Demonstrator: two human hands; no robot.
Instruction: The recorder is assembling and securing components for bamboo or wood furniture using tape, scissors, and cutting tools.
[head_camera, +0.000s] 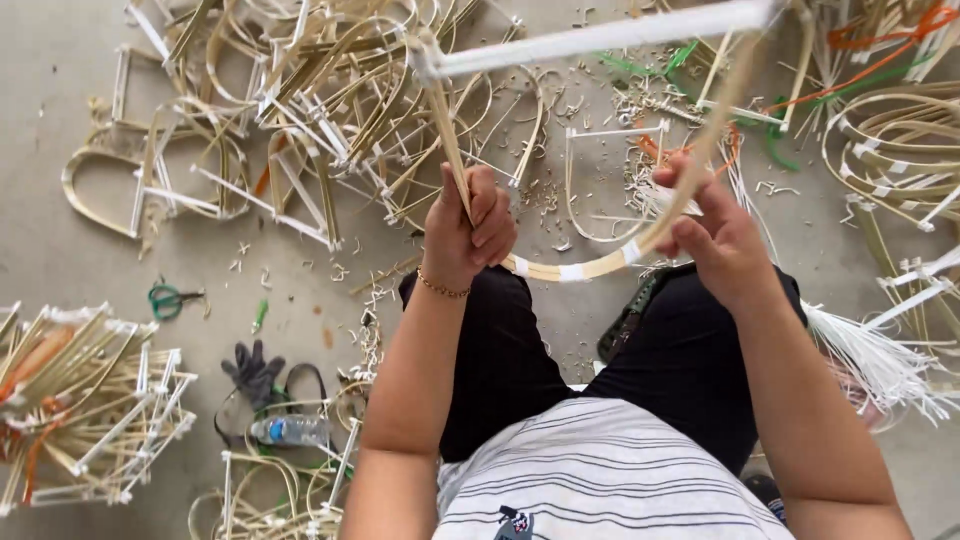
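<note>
so your left hand (468, 225) is closed in a fist around the left upright of a bamboo frame (590, 268), and your right hand (712, 232) pinches the curved strip on the other side, fingers together on it. the frame hangs in the air over your knees: a white-wrapped top bar (600, 38) runs across above, the two sides drop from it, and the bowed bottom strip sweeps between your hands.

judging by what shows, this piece is well along. the corner at the top left is already bound in white, and two white tape bindings (572, 271) sit on the lower curve near your right hand. whether the top right corner is tied i cannot tell, since it runs off toward the edge and blurs.

around you the floor bears out a long job partly done. a heap of finished-looking frames (330, 110) lies ahead, and a stack of boxy frames (85, 405) sits to your left. loose white strips (880, 360) fan out by your right knee, apparently stock not yet used. green-handled scissors (165, 300), a grey glove (253, 372) and a plastic water bottle (290, 430) lie untouched on the floor to your left.
</note>
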